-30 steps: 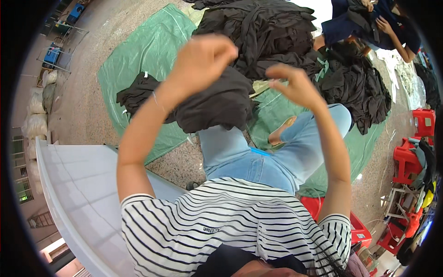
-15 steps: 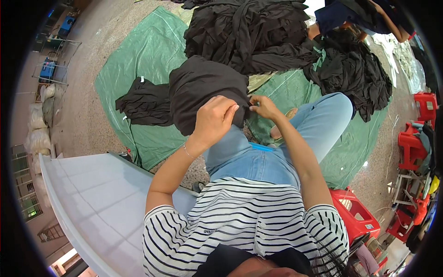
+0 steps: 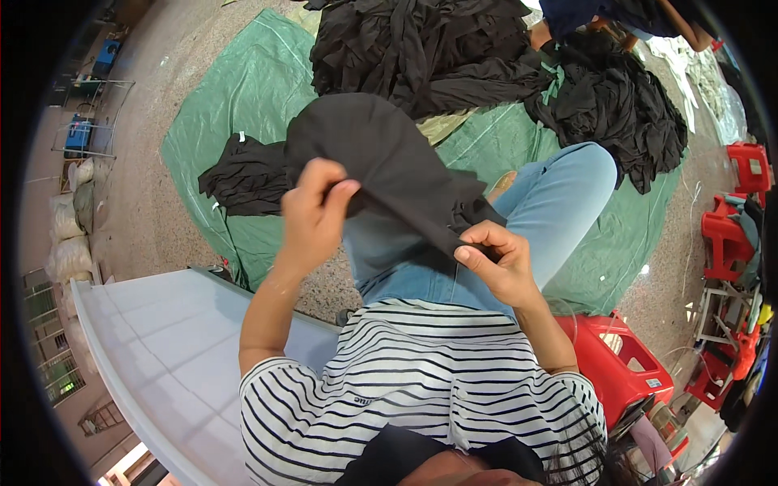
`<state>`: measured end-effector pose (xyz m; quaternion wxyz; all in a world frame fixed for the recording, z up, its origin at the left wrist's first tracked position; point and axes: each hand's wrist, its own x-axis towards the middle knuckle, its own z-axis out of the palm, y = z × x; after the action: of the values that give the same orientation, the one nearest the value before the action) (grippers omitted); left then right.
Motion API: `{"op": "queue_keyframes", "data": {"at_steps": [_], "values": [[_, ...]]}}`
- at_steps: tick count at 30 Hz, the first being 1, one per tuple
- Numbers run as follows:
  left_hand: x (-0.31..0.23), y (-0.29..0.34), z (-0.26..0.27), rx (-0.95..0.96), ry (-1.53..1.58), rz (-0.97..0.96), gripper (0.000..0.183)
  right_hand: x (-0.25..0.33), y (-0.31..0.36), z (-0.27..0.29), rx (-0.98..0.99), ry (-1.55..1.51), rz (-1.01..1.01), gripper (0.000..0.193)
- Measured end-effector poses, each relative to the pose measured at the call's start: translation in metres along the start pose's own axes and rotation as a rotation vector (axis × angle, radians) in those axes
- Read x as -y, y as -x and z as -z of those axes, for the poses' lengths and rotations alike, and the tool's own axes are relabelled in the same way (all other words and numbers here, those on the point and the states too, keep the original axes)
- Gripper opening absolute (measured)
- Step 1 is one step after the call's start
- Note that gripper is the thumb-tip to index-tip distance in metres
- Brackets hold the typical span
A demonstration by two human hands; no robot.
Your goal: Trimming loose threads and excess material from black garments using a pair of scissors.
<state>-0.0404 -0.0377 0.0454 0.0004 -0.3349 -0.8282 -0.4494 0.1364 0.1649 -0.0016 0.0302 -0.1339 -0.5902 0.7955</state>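
Note:
A piece of black cloth (image 3: 377, 150) lies across my bent leg, its near edge drawn into a straight line between my hands. My left hand (image 3: 312, 215) is closed in a pinch at the left end of that edge. Closer to my body on the right, my right hand (image 3: 498, 257) grips a corner of the same cloth between thumb and fingers. Loose folds of it hang beside the right fingers. What kind of garment or panel it is cannot be made out.
A smaller black cloth bundle (image 3: 243, 178) lies at left on the green tarp (image 3: 235, 89). Large black fabric heaps (image 3: 421, 61) are ahead. Another person (image 3: 608, 16) is at the far right. A white panel (image 3: 186, 340) stands on my left, red stools (image 3: 620, 356) on my right.
My right hand has come toward my body and now holds a cloth corner. My left hand has moved left and nearer. The cloth's edge is now stretched between them.

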Motion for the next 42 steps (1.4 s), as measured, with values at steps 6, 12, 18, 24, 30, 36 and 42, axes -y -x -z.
{"op": "queue_keyframes", "data": {"at_steps": [6,12,18,24,30,36,42], "values": [[-0.028,0.022,0.062,0.720,-0.319,0.019,0.016,0.008,-0.007,-0.014,0.279,0.474,0.228,0.010],[-0.001,0.062,-0.017,0.742,-0.205,0.159,0.029,-0.002,0.010,-0.028,0.445,0.646,0.153,0.015],[0.008,0.070,-0.057,0.879,-0.150,0.532,0.047,-0.019,0.011,-0.023,0.063,0.813,0.077,0.019],[0.000,0.076,-0.071,0.713,0.068,0.417,0.037,-0.021,-0.005,-0.014,0.159,1.088,0.087,0.035],[0.012,0.082,-0.085,0.553,0.319,0.580,0.025,-0.032,-0.021,-0.008,0.004,1.005,0.315,0.011],[-0.010,0.068,-0.090,0.355,0.228,0.359,0.024,-0.021,-0.021,-0.020,-0.217,0.982,0.388,0.013],[-0.012,0.067,-0.097,0.120,0.354,0.336,0.014,-0.019,-0.028,-0.026,-0.330,0.805,0.424,0.009]]}}
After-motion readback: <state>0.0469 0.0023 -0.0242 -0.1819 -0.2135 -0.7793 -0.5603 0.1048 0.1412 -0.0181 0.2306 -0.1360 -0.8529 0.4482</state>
